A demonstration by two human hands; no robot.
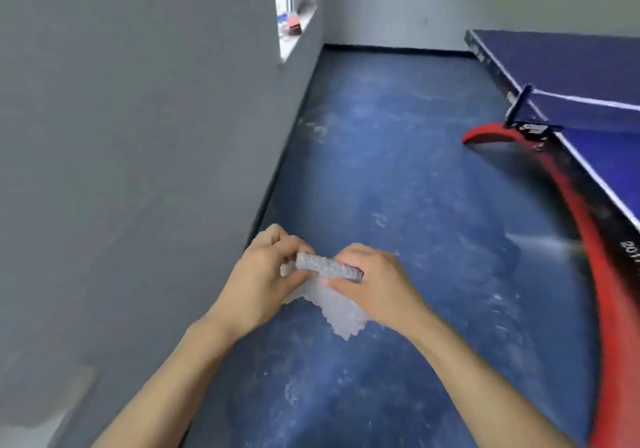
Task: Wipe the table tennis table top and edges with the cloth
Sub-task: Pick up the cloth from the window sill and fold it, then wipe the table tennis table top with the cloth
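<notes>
A grey textured cloth (329,267) is held in front of me above the floor, its upper edge folded into a thick band and a paler corner hanging below. My left hand (263,281) grips its left end and my right hand (374,281) grips its right end. The blue table tennis table (581,66) stands off to the right, well apart from both hands, with a white edge line, a net (588,101) and a black net post (519,104). Its red and black curved frame (588,257) runs below the side edge.
A scuffed blue floor (381,170) stretches ahead between the table and a grey wall (138,135) on the left. A window sill (294,28) in that wall holds small red and blue items. A white wall closes the far end.
</notes>
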